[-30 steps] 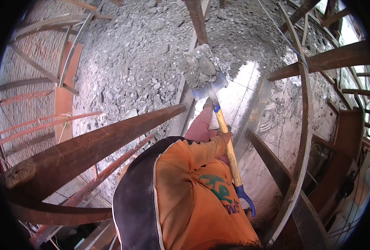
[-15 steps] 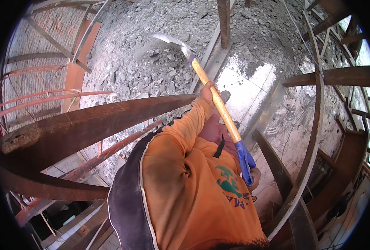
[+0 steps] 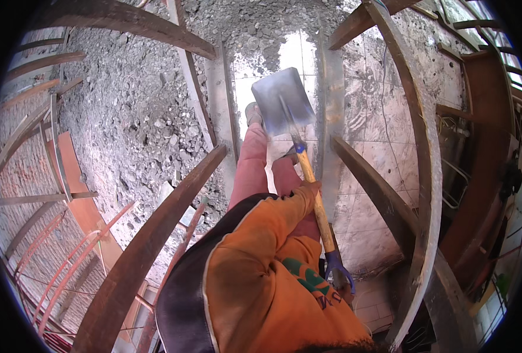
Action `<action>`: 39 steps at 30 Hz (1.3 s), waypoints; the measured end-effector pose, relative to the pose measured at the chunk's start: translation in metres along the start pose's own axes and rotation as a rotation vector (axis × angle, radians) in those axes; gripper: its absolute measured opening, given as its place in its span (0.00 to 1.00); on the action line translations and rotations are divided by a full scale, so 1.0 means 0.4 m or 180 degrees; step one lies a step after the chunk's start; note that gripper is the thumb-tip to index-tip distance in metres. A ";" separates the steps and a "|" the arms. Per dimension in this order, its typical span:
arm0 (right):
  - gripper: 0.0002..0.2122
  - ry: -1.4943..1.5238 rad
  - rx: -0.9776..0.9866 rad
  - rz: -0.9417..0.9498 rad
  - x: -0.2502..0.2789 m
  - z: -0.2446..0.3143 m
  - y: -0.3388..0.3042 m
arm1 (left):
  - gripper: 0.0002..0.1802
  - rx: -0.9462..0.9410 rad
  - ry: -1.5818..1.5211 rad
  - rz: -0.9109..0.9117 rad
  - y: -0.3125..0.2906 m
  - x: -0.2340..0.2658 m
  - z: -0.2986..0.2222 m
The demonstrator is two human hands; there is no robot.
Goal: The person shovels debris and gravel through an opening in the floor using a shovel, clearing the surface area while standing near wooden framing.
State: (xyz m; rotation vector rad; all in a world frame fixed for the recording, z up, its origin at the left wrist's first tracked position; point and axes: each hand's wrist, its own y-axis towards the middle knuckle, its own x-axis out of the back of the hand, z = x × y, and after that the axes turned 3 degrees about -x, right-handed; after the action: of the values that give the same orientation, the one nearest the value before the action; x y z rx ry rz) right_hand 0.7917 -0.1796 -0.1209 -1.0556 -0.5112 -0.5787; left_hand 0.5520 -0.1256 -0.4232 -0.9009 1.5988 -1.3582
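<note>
A shovel (image 3: 314, 194) with a square grey metal blade, a yellow wooden shaft and a blue D-shaped grip slants across the front of my body. My left hand (image 3: 312, 187) is closed around the shaft, partway down from the blade. At the blue grip end my right hand (image 3: 347, 293) holds on, with most of its fingers hidden behind the grip and my orange shirt. The blade hangs over the pale tiled floor (image 3: 301, 50), in front of my feet, and no rubble shows on its visible face.
Grey rubble (image 3: 149, 112) covers the ground to the left and far ahead. Wooden beams stand close on both sides: a dark beam (image 3: 155, 241) at left, another beam (image 3: 378, 182) at right, and a long curved-looking one (image 3: 428, 147). Red rods (image 3: 76, 265) stick out at lower left.
The shovel blade has swung from the rubble at upper left to the tiles in front of my feet. My view has turned rightward, and both hands keep hold of the shovel.
</note>
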 end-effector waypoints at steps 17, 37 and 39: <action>0.07 0.0231 -0.0029 -0.0193 -1.053 -0.054 0.154 | 0.13 -0.0046 0.0945 -0.0644 0.613 0.049 -0.840; 0.07 0.0808 -0.0048 0.0601 -1.047 -0.147 0.227 | 0.11 -0.0858 0.1627 -0.0971 0.623 0.135 -0.811; 0.07 0.0993 -0.0148 0.0756 -0.994 -0.128 0.207 | 0.11 -0.0871 0.1624 -0.0959 0.587 0.152 -0.746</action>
State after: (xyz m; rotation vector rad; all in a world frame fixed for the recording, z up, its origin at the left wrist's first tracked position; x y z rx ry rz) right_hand 0.5571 -0.1182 -0.4506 -1.0293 -0.0975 -0.5331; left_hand 0.2526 -0.0274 -0.6431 -1.0438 2.1412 -1.7033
